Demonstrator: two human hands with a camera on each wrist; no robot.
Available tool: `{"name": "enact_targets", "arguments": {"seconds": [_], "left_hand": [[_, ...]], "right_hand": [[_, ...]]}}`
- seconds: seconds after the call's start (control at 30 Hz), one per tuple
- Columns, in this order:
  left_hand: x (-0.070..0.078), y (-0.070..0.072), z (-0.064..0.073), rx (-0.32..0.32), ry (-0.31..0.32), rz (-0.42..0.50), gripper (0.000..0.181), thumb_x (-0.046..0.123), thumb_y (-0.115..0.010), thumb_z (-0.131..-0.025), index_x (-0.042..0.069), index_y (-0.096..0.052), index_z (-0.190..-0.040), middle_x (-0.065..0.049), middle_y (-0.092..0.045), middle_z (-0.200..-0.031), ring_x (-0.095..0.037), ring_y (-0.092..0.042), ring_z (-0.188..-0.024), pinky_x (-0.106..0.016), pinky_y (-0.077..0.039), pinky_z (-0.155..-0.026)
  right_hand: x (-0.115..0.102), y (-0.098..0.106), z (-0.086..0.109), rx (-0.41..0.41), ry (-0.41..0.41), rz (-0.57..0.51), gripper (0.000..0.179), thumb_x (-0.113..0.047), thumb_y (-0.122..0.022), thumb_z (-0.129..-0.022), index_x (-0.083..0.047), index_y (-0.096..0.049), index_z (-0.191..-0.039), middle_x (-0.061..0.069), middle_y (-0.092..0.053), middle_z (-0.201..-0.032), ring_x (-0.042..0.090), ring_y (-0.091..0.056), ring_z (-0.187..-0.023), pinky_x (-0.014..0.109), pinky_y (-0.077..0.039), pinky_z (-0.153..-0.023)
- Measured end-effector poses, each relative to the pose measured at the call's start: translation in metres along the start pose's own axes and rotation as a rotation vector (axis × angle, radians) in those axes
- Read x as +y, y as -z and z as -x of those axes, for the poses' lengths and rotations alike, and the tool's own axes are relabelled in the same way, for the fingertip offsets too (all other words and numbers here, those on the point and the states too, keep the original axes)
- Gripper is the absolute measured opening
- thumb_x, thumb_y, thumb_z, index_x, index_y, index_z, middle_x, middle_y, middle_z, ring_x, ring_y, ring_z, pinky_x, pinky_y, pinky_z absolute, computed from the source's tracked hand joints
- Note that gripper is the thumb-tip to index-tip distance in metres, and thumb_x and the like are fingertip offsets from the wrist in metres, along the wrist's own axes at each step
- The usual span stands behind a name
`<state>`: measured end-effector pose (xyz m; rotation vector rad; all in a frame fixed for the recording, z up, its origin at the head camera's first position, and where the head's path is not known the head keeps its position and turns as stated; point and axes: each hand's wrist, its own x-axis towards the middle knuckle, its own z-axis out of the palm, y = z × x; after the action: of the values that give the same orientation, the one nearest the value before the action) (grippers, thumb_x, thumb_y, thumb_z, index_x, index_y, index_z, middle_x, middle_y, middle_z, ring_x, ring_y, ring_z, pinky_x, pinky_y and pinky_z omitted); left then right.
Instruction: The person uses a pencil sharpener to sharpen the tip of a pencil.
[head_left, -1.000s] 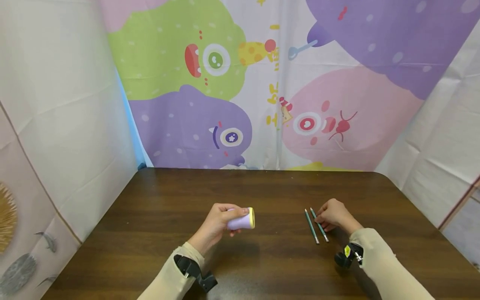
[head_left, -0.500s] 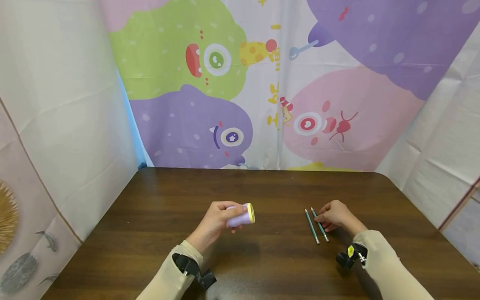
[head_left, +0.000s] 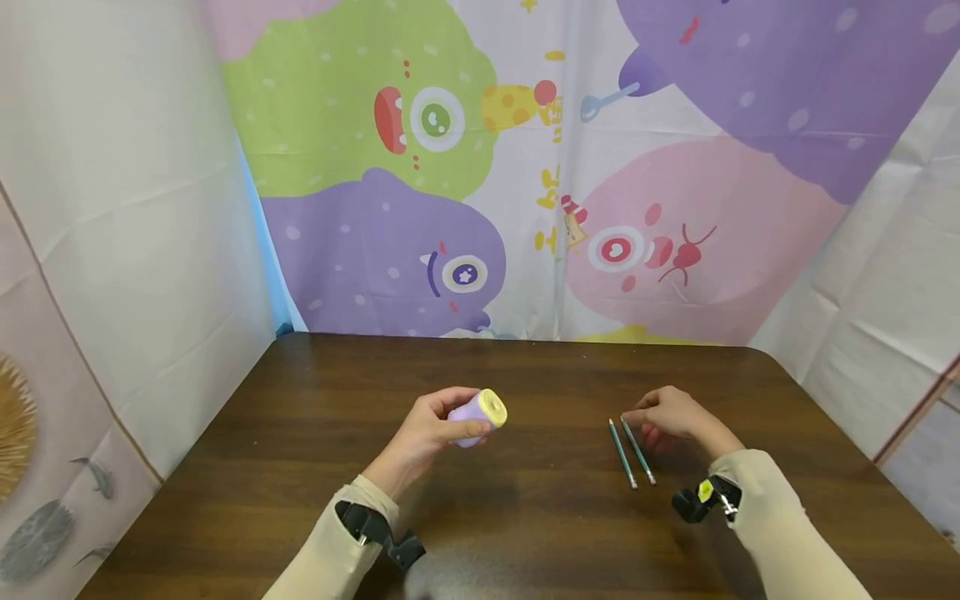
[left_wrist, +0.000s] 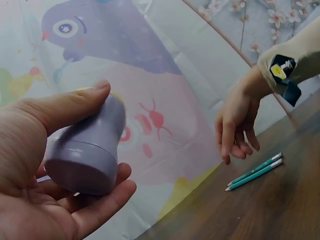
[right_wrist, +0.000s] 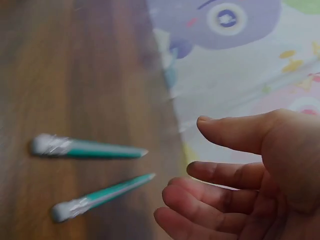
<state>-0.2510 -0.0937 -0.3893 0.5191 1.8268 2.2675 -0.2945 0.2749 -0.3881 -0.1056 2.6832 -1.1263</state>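
My left hand holds a small lilac cylinder with a yellow end above the table, thumb on one side and fingers round the other. In the left wrist view, the lilac cylinder shows a narrowed middle and a rounded base. Two green pencils with white eraser ends lie side by side on the table, points away from me. Just right of their tips hovers my right hand. In the right wrist view, the right hand has its fingers loosely bent, apart from the pencils, and holds nothing.
The dark wooden table runs back to a cartoon-print curtain. White cloth panels stand at both sides. Each sleeve carries a black wrist mount.
My left hand has turned the lilac cylinder so its yellow end tilts upward, and has risen slightly. My right hand has lifted a little from beside the pencils, which lie as before.
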Motion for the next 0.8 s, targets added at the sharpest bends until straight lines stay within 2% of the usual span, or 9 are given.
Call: {"name": "enact_targets", "arguments": {"seconds": [0.1,0.2,0.3,0.43,0.57,0.8], "left_hand": [[0.000,0.003,0.000,0.018,-0.023,-0.057,0.051,-0.001,-0.081,-0.078,-0.017,-0.056,-0.120,-0.001,-0.069,-0.096,-0.017,-0.064,-0.089,-0.031,-0.055,-0.079],[-0.001,0.007,-0.001,0.063,-0.030,-0.093,0.048,-0.001,-0.081,-0.077,-0.016,-0.058,-0.117,-0.002,-0.069,-0.097,-0.018,-0.062,-0.093,-0.030,-0.053,-0.080],[-0.005,0.012,-0.003,0.120,-0.030,-0.133,0.044,-0.004,-0.080,-0.077,-0.014,-0.061,-0.116,-0.005,-0.068,-0.099,-0.019,-0.062,-0.093,-0.030,-0.053,-0.080],[-0.011,0.019,-0.007,0.212,-0.032,-0.240,0.044,-0.003,-0.081,-0.077,-0.010,-0.064,-0.117,-0.007,-0.067,-0.100,-0.018,-0.060,-0.092,-0.030,-0.051,-0.081],[-0.021,0.027,-0.010,0.283,-0.033,-0.347,0.044,0.000,-0.084,-0.074,-0.007,-0.067,-0.114,-0.009,-0.068,-0.100,-0.020,-0.061,-0.092,-0.032,-0.049,-0.082],[-0.043,0.042,-0.015,0.347,-0.018,-0.468,0.046,-0.003,-0.087,-0.068,-0.005,-0.068,-0.109,-0.011,-0.069,-0.100,-0.024,-0.065,-0.091,-0.039,-0.054,-0.083]], "right_hand": [[-0.007,0.005,0.001,-0.006,0.030,-0.037,0.040,-0.021,-0.069,-0.094,0.013,-0.059,-0.113,0.009,-0.061,-0.072,0.017,-0.061,-0.059,0.038,-0.057,-0.056],[-0.013,0.008,0.003,-0.006,0.058,-0.050,0.041,-0.023,-0.068,-0.095,0.011,-0.059,-0.116,0.009,-0.061,-0.075,0.016,-0.060,-0.060,0.036,-0.057,-0.056],[-0.020,0.009,0.005,-0.005,0.074,-0.064,0.040,-0.024,-0.068,-0.095,0.009,-0.060,-0.116,0.010,-0.062,-0.076,0.016,-0.060,-0.061,0.035,-0.056,-0.057],[-0.029,0.008,0.010,-0.005,0.125,-0.072,0.039,-0.023,-0.067,-0.096,0.009,-0.061,-0.117,0.012,-0.064,-0.079,0.017,-0.061,-0.064,0.035,-0.057,-0.058],[-0.035,0.002,0.016,-0.001,0.176,-0.061,0.039,-0.025,-0.066,-0.097,0.008,-0.062,-0.118,0.012,-0.066,-0.083,0.020,-0.064,-0.070,0.036,-0.058,-0.060],[-0.042,-0.012,0.025,-0.027,0.259,-0.077,0.036,-0.023,-0.064,-0.098,0.007,-0.063,-0.118,0.010,-0.065,-0.082,0.025,-0.064,-0.073,0.037,-0.058,-0.060]]}}
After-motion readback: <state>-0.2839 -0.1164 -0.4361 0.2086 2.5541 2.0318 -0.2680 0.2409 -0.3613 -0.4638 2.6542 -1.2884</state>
